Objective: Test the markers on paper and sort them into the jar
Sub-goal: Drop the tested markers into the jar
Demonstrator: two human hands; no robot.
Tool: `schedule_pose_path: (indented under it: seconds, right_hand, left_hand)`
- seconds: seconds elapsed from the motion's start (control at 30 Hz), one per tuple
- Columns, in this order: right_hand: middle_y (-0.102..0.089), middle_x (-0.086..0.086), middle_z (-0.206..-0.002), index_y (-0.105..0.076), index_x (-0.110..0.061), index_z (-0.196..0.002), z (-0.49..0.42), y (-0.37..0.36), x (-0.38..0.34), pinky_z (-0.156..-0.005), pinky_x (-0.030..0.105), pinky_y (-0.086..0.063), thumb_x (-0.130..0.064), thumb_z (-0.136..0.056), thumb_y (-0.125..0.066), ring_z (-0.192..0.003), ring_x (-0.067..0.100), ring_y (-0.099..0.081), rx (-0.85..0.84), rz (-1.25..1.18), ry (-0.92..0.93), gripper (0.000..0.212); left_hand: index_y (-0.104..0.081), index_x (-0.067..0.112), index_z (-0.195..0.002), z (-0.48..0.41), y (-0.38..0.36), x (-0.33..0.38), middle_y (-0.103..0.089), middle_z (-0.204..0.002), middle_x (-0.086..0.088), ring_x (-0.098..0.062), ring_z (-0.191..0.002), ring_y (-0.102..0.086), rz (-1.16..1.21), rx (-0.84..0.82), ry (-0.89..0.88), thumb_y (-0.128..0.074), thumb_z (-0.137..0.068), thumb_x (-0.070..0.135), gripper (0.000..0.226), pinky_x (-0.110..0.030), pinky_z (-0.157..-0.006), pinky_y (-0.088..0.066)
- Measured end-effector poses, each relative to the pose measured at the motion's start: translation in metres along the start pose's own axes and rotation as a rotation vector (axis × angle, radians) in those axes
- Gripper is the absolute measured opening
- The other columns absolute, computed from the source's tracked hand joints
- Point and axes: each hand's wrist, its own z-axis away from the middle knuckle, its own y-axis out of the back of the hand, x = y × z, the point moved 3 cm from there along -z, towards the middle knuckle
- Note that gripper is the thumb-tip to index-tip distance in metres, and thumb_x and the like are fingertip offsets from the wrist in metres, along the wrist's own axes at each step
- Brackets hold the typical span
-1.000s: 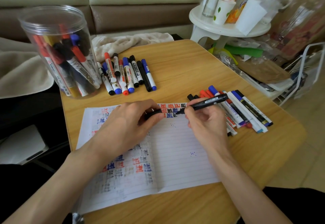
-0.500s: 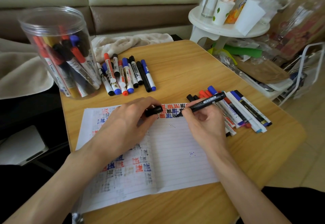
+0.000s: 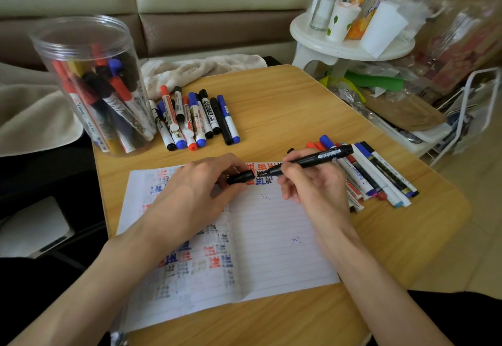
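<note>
Right hand [image 3: 312, 182] grips black marker [image 3: 320, 156]: axis slants up-right, tip leftward at paper [image 3: 271, 237]. Left hand [image 3: 195, 193] pinches cap [image 3: 240, 177] beside tip. Jar [image 3: 89, 33] beyond left hand: red, blue, black markers [image 3: 119, 93] leaning inside.

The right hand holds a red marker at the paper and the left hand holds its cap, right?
Not quite. The marker in the right hand is black, not red, as the head view shows. The rest holds: its tip is at the paper, and the left hand holds the cap.
</note>
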Motion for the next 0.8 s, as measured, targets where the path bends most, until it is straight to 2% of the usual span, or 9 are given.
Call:
schedule_pose_path:
  seconds: [0.17,0.3,0.4,0.47,0.57,0.63,0.7,0.8]
  right_hand:
    - [-0.068,0.018,-0.074,-0.071,-0.009,-0.09,0.001,-0.003,0.0,-0.053,0.018,-0.046,0.004,-0.094,-0.066,-0.058,0.016,-0.059,-0.047,-0.028,-0.002,0.014]
    - [-0.072,0.024,-0.079,-0.072,-0.008,-0.095,0.001,-0.008,0.003,-0.059,0.017,-0.049,0.001,-0.094,-0.069,-0.063,0.019,-0.065,-0.139,0.003,0.028,0.009]
    - [-0.075,0.016,-0.08,-0.074,-0.004,-0.103,0.002,-0.008,0.002,-0.06,0.016,-0.049,-0.004,-0.094,-0.073,-0.062,0.019,-0.062,-0.204,0.042,0.053,0.008]
    - [-0.071,0.008,-0.074,-0.076,-0.01,-0.107,0.002,-0.005,0.001,-0.059,0.018,-0.047,-0.011,-0.092,-0.077,-0.062,0.015,-0.057,-0.209,0.043,0.023,0.016]
    - [-0.061,0.003,-0.07,-0.075,-0.019,-0.112,-0.003,0.002,-0.001,-0.054,0.022,-0.04,-0.029,-0.082,-0.081,-0.059,0.014,-0.051,-0.135,-0.079,-0.072,0.032]
    - [-0.061,0.003,-0.073,-0.075,-0.016,-0.107,-0.008,0.009,-0.004,-0.052,0.022,-0.039,-0.029,-0.082,-0.08,-0.06,0.015,-0.053,-0.099,-0.1,-0.068,0.028]
    - [-0.068,0.002,-0.074,-0.077,-0.014,-0.105,-0.011,0.014,-0.007,-0.056,0.022,-0.045,-0.023,-0.089,-0.078,-0.065,0.015,-0.06,-0.153,0.046,0.009,0.018]
    - [-0.075,-0.008,-0.075,-0.079,-0.022,-0.111,-0.01,0.015,-0.01,-0.065,0.016,-0.051,-0.023,-0.089,-0.076,-0.066,0.008,-0.066,-0.23,0.297,0.136,0.022]
  left_hand:
    - [-0.064,0.038,-0.117,0.0,-0.001,0.001,-0.07,-0.102,0.018,-0.006,-0.091,-0.066,0.005,0.007,-0.028,-0.064,-0.094,0.038,0.023,-0.035,-0.078,-0.057]
    - [-0.066,0.037,-0.118,0.001,0.0,0.003,-0.07,-0.099,0.019,-0.006,-0.089,-0.066,0.031,0.015,-0.056,-0.065,-0.095,0.038,0.023,-0.032,-0.075,-0.055]
    - [-0.068,0.035,-0.117,0.001,0.001,0.002,-0.07,-0.096,0.02,-0.005,-0.087,-0.066,0.057,0.017,-0.054,-0.066,-0.096,0.036,0.021,-0.028,-0.075,-0.053]
    - [-0.068,0.035,-0.116,0.0,0.002,0.001,-0.07,-0.097,0.022,-0.003,-0.088,-0.065,0.058,0.024,-0.045,-0.065,-0.096,0.037,0.02,-0.024,-0.075,-0.051]
    - [-0.066,0.036,-0.116,-0.001,0.008,-0.001,-0.069,-0.099,0.021,-0.002,-0.088,-0.064,0.057,0.06,-0.032,-0.062,-0.097,0.039,0.02,-0.022,-0.076,-0.052]
    - [-0.065,0.038,-0.114,-0.002,0.014,-0.003,-0.068,-0.097,0.022,0.002,-0.086,-0.063,0.064,0.088,-0.006,-0.06,-0.096,0.041,0.018,-0.018,-0.075,-0.051]
    - [-0.065,0.041,-0.112,-0.003,0.019,-0.004,-0.067,-0.095,0.025,0.006,-0.085,-0.062,0.081,0.106,0.027,-0.06,-0.094,0.043,0.019,-0.012,-0.073,-0.047]
    - [-0.069,0.039,-0.11,-0.003,0.023,-0.005,-0.066,-0.092,0.029,0.005,-0.086,-0.061,0.072,0.133,0.034,-0.055,-0.089,0.054,0.03,-0.012,-0.073,-0.043]
